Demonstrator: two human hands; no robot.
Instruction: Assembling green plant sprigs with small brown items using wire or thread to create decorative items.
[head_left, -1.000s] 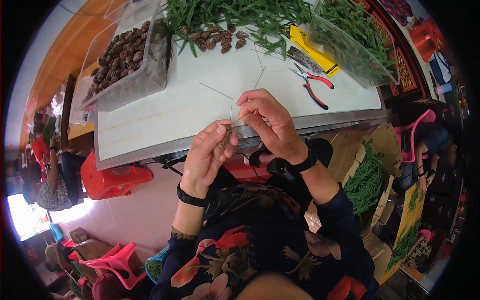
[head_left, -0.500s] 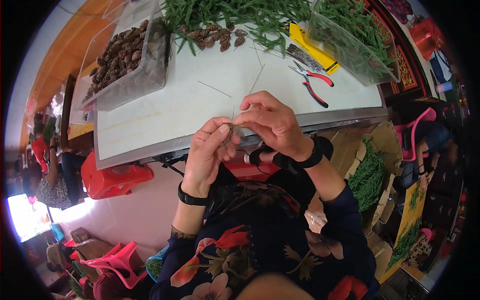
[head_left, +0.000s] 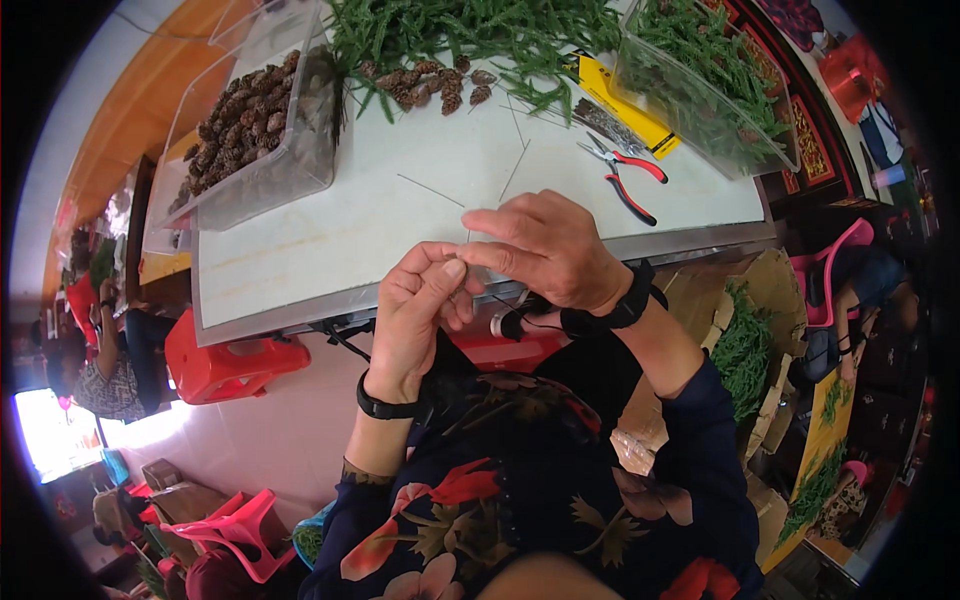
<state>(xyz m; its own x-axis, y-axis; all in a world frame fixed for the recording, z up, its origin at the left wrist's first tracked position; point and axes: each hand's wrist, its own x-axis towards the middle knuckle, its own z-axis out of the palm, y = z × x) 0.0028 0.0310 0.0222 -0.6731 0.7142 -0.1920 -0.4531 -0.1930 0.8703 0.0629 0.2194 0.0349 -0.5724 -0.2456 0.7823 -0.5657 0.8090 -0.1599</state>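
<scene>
My left hand (head_left: 418, 295) is closed in a pinch above the table's near edge; the small brown pine cone seen there half a second ago is now mostly hidden by the fingers. My right hand (head_left: 550, 248) meets it at the fingertips, its thumb side hidden and its index finger stretched across. A thin wire shows upright between the hands. Beyond them on the white tabletop (head_left: 300, 270) lie a straight wire (head_left: 430, 189) and a bent wire (head_left: 515, 170). Red-and-black pliers (head_left: 625, 178) rest with jaws apart to the right.
Pine cones fill a clear plastic bin (head_left: 315, 150) at the left. Loose pine cones (head_left: 425, 82) lie before heaped green sprigs (head_left: 470, 30). A second clear bin (head_left: 690, 130) holds greenery, beside a yellow card (head_left: 640, 118). A red stool (head_left: 235, 360) stands left, an open carton (head_left: 700, 290) right.
My right hand has turned, its fingers now reaching farther over the left fingertips. The pine cone has gone from sight behind the fingers. The tabletop things stay put.
</scene>
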